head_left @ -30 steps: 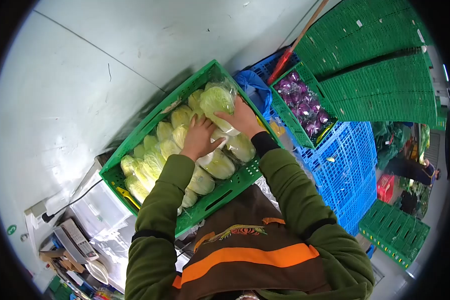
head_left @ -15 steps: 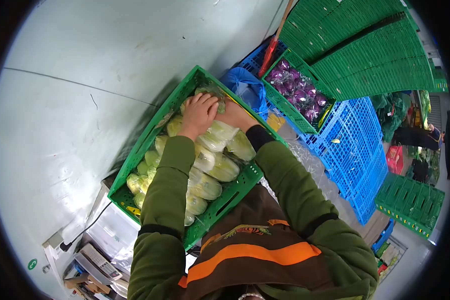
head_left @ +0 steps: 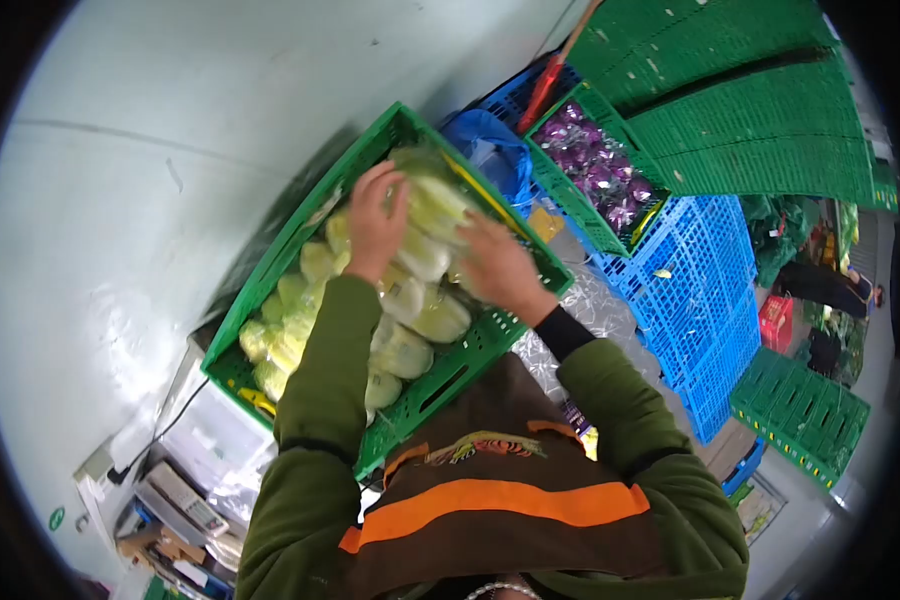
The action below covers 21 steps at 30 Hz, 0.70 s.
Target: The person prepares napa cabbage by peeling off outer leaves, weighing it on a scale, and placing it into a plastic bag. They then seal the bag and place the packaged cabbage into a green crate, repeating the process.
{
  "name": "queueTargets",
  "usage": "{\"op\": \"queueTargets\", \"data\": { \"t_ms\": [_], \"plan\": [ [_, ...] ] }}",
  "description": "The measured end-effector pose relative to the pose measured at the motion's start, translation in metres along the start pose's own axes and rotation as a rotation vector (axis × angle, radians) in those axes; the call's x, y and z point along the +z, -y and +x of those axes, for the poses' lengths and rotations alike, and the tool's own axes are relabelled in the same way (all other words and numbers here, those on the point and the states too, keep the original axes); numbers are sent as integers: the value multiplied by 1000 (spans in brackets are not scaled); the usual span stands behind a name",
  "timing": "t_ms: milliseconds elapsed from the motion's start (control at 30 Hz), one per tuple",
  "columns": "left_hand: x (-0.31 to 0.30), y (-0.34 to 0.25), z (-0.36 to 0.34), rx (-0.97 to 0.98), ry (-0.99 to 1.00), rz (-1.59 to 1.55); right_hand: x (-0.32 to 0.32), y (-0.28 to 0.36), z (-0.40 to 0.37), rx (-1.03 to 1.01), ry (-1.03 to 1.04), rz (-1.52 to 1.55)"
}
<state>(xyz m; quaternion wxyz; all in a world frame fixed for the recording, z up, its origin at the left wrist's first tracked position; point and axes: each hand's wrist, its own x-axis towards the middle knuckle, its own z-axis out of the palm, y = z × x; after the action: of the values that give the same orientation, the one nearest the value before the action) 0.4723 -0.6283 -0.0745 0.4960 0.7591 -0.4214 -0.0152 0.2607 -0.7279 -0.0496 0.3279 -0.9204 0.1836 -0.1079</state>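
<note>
Several Chinese cabbages wrapped in clear film (head_left: pixel 438 318) lie packed in a green plastic crate (head_left: pixel 450 390) in front of me. Over the crate's far half, my left hand (head_left: pixel 374 228) rests beside a pale green wrapped cabbage (head_left: pixel 428 192), thumb and fingers apart. On that cabbage's other side is my right hand (head_left: pixel 502 262), blurred by motion, its fingers stretched out over the cabbages near the right wall of the crate. Neither hand is closed around a cabbage.
A green crate of wrapped purple vegetables (head_left: pixel 595 165) stands beyond on blue pallets (head_left: pixel 695 290), near a blue bag (head_left: pixel 490 150). Tall green crates (head_left: pixel 750 120) rise behind. A wall (head_left: pixel 170 240) runs along the left. Another person (head_left: pixel 835 288) is at far right.
My hands have come apart: the right has drawn back toward me, the left has shifted slightly left. The far cabbage between them now shows more fully.
</note>
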Motion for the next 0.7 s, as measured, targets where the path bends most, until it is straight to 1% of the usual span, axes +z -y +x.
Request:
{"op": "queueTargets", "data": {
  "t_ms": [33, 67, 100, 133, 167, 200, 233, 267, 300, 333, 367, 400, 433, 467, 500, 533, 567, 633, 667, 700],
  "plan": [
    [-38, -6, -15, -59, -72, 93, -27, 18, 11, 26, -105, 67],
    [-77, -14, -37, -121, -151, 187, -37, 10, 19, -20, -216, 36],
    [-110, -28, -64, -334, -303, 101, -49, 9, 26, 5, -282, -36],
    [-141, -25, -101, -433, -444, 181, -57, 7, 36, 22, -354, -107],
    [-173, -27, -140, -409, -517, 441, -58, -1, 43, 139, -309, -27],
    [-199, -38, -177, -455, -545, 662, -55, -10, 46, 263, -256, 51],
    [-216, -45, -215, -531, -588, 878, -49, -25, 51, 242, -234, 67],
    [-228, -52, -252, -685, -562, 1022, -39, -43, 53, 316, -162, 207],
    [-237, -46, -299, -851, -442, 1146, -28, -55, 50, 400, -87, 345],
    [-242, -45, -333, -1029, -387, 995, -22, -63, 50, 390, -70, 358],
    [-242, -51, -341, -1243, -528, 519, -18, -70, 51, 370, -71, 352],
    [-240, -58, -343, -1280, -453, 437, -19, -68, 53, 353, -75, 345],
    [-239, -62, -341, -1309, -375, 352, -21, -68, 56, 347, -73, 350],
    [-237, -51, -346, -1305, -379, 356, -27, -69, 59, 427, 37, 393],
    [-228, -35, -356, -1093, -516, 415, -30, -68, 60, 511, 151, 433],
    [-224, -31, -356, -877, -639, 466, -28, -70, 61, 453, 157, 460],
    [-228, -28, -355, -875, -630, 466, -26, -72, 62, 460, 152, 462],
    [-246, -25, -332, -1234, -674, -177, -23, -69, 65, 510, 202, 577],
    [-255, -17, -335, -1295, -701, -359, -21, -67, 68, 517, 183, 416],
    [-266, 0, -353, -1265, -652, -544, -21, -57, 72, 524, 156, 252]
  ]
}}
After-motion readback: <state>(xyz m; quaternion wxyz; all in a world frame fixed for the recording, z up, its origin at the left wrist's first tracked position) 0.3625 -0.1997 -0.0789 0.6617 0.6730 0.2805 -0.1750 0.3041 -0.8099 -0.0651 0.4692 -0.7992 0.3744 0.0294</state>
